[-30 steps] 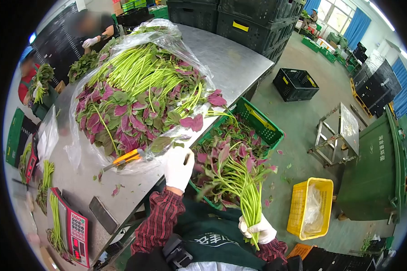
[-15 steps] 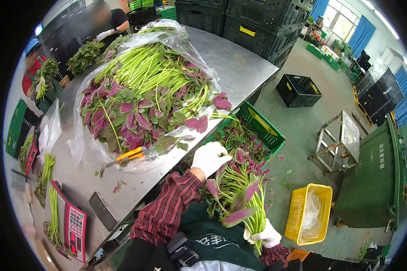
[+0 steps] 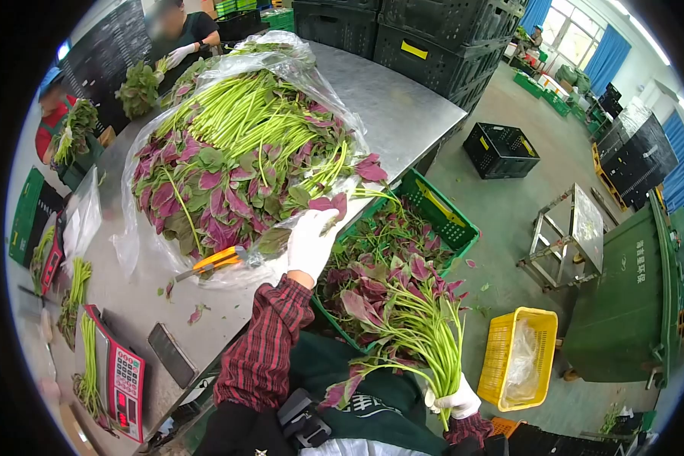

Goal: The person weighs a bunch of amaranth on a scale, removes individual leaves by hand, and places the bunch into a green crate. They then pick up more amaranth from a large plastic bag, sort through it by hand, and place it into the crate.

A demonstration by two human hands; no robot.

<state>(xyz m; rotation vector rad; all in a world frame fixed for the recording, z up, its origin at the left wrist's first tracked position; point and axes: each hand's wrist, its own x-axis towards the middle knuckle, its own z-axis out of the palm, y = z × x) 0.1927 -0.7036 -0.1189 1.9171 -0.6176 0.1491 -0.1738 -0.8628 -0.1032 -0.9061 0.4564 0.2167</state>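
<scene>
My right hand [image 3: 459, 398], in a white glove, is closed around the stem ends of a bunch of red-and-green amaranth [image 3: 425, 327]. Its purple leaves point up and left, over the green crate [image 3: 452, 228]. My left hand [image 3: 311, 242], also gloved, reaches to the table edge with its fingers stretched toward a loose purple leaf [image 3: 331, 204]; part of its fingertips is hidden. Beside it lies a large heap of amaranth [image 3: 235, 159] in an open clear plastic bag. An orange-handled knife or cutter [image 3: 219, 261] rests against the bag, left of that hand.
A red scale [image 3: 121, 380] bearing stems and a phone [image 3: 172, 356] lie on the metal table [image 3: 403, 91]. Black crates [image 3: 425, 57] stack at the back. A yellow basket [image 3: 518, 361], metal stand [image 3: 577, 235] and green bin [image 3: 623, 296] stand right. Two co-workers hold bunches across the table.
My left hand has moved left and up from the held bunch to the edge of the heap. The bunch in my right hand has fanned out and shifted slightly right.
</scene>
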